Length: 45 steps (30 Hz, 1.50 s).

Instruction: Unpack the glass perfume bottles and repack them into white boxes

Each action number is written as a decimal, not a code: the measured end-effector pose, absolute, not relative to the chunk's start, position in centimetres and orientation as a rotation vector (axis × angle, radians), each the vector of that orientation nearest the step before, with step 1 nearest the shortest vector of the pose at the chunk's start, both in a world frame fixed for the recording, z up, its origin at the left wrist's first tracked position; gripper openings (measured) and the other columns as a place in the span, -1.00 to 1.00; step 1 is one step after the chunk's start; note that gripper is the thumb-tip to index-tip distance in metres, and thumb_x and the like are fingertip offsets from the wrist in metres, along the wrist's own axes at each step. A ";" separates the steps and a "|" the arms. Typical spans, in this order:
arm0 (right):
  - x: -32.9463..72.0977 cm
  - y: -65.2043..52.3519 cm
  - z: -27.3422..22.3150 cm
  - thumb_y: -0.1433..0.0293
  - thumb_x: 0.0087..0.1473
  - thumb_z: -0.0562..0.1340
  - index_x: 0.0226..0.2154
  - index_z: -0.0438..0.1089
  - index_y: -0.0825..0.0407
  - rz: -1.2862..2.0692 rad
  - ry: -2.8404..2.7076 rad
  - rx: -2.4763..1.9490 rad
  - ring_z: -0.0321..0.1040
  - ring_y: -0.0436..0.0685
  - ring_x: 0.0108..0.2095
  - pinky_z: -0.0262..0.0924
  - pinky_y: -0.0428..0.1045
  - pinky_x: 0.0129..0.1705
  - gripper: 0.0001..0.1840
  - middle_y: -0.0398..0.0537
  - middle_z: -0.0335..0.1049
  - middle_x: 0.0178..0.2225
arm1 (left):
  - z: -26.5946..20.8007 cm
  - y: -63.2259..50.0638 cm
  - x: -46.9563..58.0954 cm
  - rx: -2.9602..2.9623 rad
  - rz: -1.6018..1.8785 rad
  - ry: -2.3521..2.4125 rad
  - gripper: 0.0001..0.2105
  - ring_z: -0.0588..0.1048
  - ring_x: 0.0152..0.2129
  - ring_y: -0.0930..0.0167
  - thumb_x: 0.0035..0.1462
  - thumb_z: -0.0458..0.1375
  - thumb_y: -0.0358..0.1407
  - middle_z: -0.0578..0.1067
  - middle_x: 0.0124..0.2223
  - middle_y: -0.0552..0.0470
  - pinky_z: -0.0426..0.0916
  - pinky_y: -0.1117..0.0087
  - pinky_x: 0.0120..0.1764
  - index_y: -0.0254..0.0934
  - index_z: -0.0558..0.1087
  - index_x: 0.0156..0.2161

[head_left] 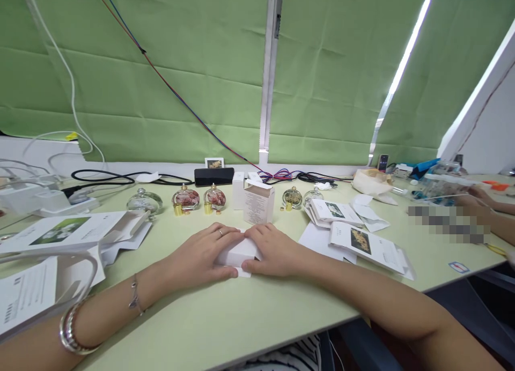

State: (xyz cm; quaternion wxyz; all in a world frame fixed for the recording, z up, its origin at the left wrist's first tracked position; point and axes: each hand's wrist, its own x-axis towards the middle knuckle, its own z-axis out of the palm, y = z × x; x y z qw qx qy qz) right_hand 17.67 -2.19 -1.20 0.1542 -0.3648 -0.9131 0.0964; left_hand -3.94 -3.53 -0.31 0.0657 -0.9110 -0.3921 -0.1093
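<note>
On the table in front of me lies a small white carton [239, 252], partly covered by my fingers. My left hand [201, 253] grips its left side, with the thumb along the near edge. From the right, my right hand [277, 250] is closed on the same carton, thumb at its near corner. Just beyond my fingertips stands an upright printed box [258, 206], its top apparently open. Glass bottles with reddish contents [185, 197] stand behind my left hand, gold caps [177, 209] beside them. A bottle with yellowish contents [292, 198] is behind my right hand.
Flattened cartons lie at left [60, 232] and right [364, 245]. A clear bottle [145, 202] stands at back left, near a power strip [82, 206]. Black cables [322, 178] and a black case [214, 176] line the back. Another person's hand [477, 205] is at far right.
</note>
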 end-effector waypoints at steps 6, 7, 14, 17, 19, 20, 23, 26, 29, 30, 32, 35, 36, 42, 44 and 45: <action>17.9 -2.3 -0.8 0.06 -0.02 0.20 0.07 0.18 0.07 0.410 -2.556 -1.010 0.12 0.28 0.03 0.13 0.21 0.03 -0.34 0.11 0.25 0.02 | -0.2 -3.7 -3.9 -2.735 -0.391 -1.074 -0.63 0.33 -0.09 0.26 0.07 0.16 -0.17 0.41 0.02 -0.02 0.30 0.27 -0.10 -0.17 0.36 0.00; 17.9 -2.3 -0.8 0.05 -0.02 0.19 0.07 0.18 0.07 0.437 -2.550 -0.999 0.12 0.27 0.04 0.13 0.21 0.04 -0.33 0.11 0.25 0.02 | -0.2 -3.7 -3.9 -2.733 -0.404 -1.046 -0.65 0.33 -0.10 0.26 0.07 0.15 -0.19 0.42 0.01 -0.02 0.30 0.27 -0.10 -0.17 0.36 -0.01; 17.9 -2.6 -0.7 0.08 -0.04 0.22 0.08 0.17 0.09 0.498 -2.475 -1.038 0.10 0.24 0.09 0.12 0.17 0.08 -0.31 0.11 0.20 0.07 | -0.2 -3.6 -4.1 -2.725 -0.456 -0.951 -0.71 0.35 -0.11 0.29 0.09 0.13 -0.23 0.43 -0.03 -0.02 0.31 0.31 -0.12 -0.16 0.37 -0.04; 17.8 -2.6 -0.6 0.07 -0.04 0.21 0.08 0.18 0.10 0.462 -2.478 -1.059 0.11 0.25 0.09 0.11 0.17 0.09 -0.31 0.12 0.21 0.06 | -0.3 -3.6 -4.1 -2.710 -0.429 -0.990 -0.73 0.38 -0.14 0.29 0.12 0.09 -0.22 0.43 -0.05 -0.03 0.32 0.31 -0.16 -0.17 0.37 -0.05; 17.8 -2.6 -0.6 0.07 -0.02 0.19 0.09 0.17 0.11 0.472 -2.504 -1.094 0.11 0.28 0.08 0.11 0.20 0.09 -0.30 0.14 0.20 0.07 | -0.4 -3.6 -4.1 -2.695 -0.385 -1.037 -0.73 0.40 -0.18 0.30 0.13 0.06 -0.20 0.43 -0.09 -0.04 0.33 0.31 -0.20 -0.19 0.38 -0.06; 17.8 -2.5 -0.5 0.06 -0.01 0.17 0.10 0.16 0.11 0.483 -2.517 -1.111 0.11 0.29 0.09 0.11 0.21 0.08 -0.30 0.15 0.19 0.08 | -0.3 -3.6 -4.1 -2.687 -0.362 -1.063 -0.72 0.41 -0.20 0.29 0.13 0.05 -0.18 0.43 -0.10 -0.05 0.33 0.30 -0.22 -0.20 0.38 -0.06; 18.0 -2.4 -0.6 0.02 0.02 0.14 0.11 0.16 0.09 0.500 -2.525 -1.134 0.08 0.31 0.11 0.09 0.23 0.09 -0.30 0.15 0.17 0.10 | -0.2 -3.5 -4.2 -2.683 -0.330 -1.123 -0.66 0.42 -0.21 0.28 0.10 0.08 -0.15 0.42 -0.11 -0.06 0.34 0.29 -0.23 -0.21 0.37 -0.03; 17.9 -2.4 -0.6 0.02 0.01 0.14 0.11 0.16 0.10 0.498 -2.493 -1.160 0.09 0.31 0.10 0.09 0.22 0.09 -0.29 0.15 0.19 0.09 | -0.4 -3.4 -4.3 -2.719 -0.383 -1.133 -0.68 0.39 -0.14 0.27 0.11 0.09 -0.20 0.40 -0.08 -0.06 0.35 0.30 -0.19 -0.19 0.36 -0.02; 17.8 -2.4 -0.6 0.05 0.01 0.17 0.10 0.17 0.11 0.484 -2.453 -1.172 0.11 0.30 0.08 0.10 0.20 0.08 -0.31 0.16 0.20 0.07 | -0.9 -3.2 -4.4 -2.798 -0.495 -1.092 -0.72 0.36 -0.07 0.30 0.15 0.04 -0.32 0.37 -0.05 -0.06 0.37 0.34 -0.15 -0.16 0.33 -0.01; 17.8 -2.4 -0.6 0.06 0.01 0.18 0.09 0.17 0.11 0.477 -2.444 -1.173 0.12 0.30 0.08 0.11 0.20 0.07 -0.32 0.16 0.21 0.07 | -1.1 -3.2 -4.5 -2.826 -0.531 -1.078 -0.71 0.35 -0.06 0.32 0.17 0.02 -0.36 0.37 -0.04 -0.06 0.37 0.36 -0.15 -0.16 0.32 0.00; 17.8 -2.4 -0.6 0.08 0.01 0.18 0.09 0.17 0.10 0.470 -2.439 -1.170 0.12 0.29 0.08 0.11 0.20 0.06 -0.34 0.17 0.21 0.07 | -1.3 -3.1 -4.6 -2.858 -0.585 -1.069 -0.71 0.35 -0.06 0.34 0.19 -0.01 -0.39 0.36 -0.03 -0.07 0.37 0.38 -0.14 -0.16 0.31 0.01; 17.8 -2.3 -0.6 0.09 0.02 0.17 0.09 0.17 0.12 0.474 -2.445 -1.169 0.11 0.30 0.08 0.11 0.20 0.07 -0.34 0.17 0.20 0.08 | -1.3 -3.1 -4.8 -2.872 -0.579 -1.080 -0.71 0.36 -0.07 0.37 0.19 -0.03 -0.42 0.35 -0.02 -0.06 0.36 0.41 -0.12 -0.16 0.31 0.01; 17.8 -2.2 -0.7 0.09 0.02 0.17 0.09 0.17 0.12 0.478 -2.445 -1.178 0.11 0.30 0.08 0.10 0.21 0.07 -0.33 0.17 0.20 0.08 | -1.2 -3.0 -4.8 -2.879 -0.553 -1.064 -0.69 0.36 -0.06 0.37 0.19 -0.03 -0.44 0.35 -0.02 -0.05 0.35 0.42 -0.11 -0.16 0.31 0.01; 17.7 -2.1 -0.5 0.07 0.01 0.17 0.10 0.17 0.14 0.502 -2.441 -1.229 0.10 0.32 0.09 0.11 0.23 0.07 -0.30 0.17 0.19 0.09 | -0.3 -3.1 -4.8 -2.790 -0.412 -0.981 -0.68 0.38 -0.11 0.32 0.14 -0.01 -0.43 0.40 -0.04 -0.05 0.31 0.32 -0.11 -0.17 0.33 0.00; 17.8 -2.1 -0.5 0.08 0.01 0.17 0.10 0.17 0.15 0.492 -2.448 -1.217 0.10 0.32 0.09 0.11 0.23 0.08 -0.31 0.17 0.19 0.09 | -0.2 -3.1 -4.7 -2.750 -0.382 -0.984 -0.72 0.40 -0.15 0.31 0.15 0.04 -0.37 0.43 -0.06 -0.04 0.30 0.28 -0.12 -0.17 0.36 -0.02; 17.8 -2.1 -0.5 0.08 0.02 0.17 0.09 0.17 0.14 0.489 -2.452 -1.206 0.11 0.32 0.09 0.11 0.22 0.08 -0.32 0.17 0.19 0.09 | -0.1 -3.1 -4.6 -2.736 -0.375 -0.978 -0.74 0.40 -0.17 0.31 0.15 0.06 -0.34 0.44 -0.07 -0.04 0.29 0.27 -0.13 -0.17 0.37 -0.03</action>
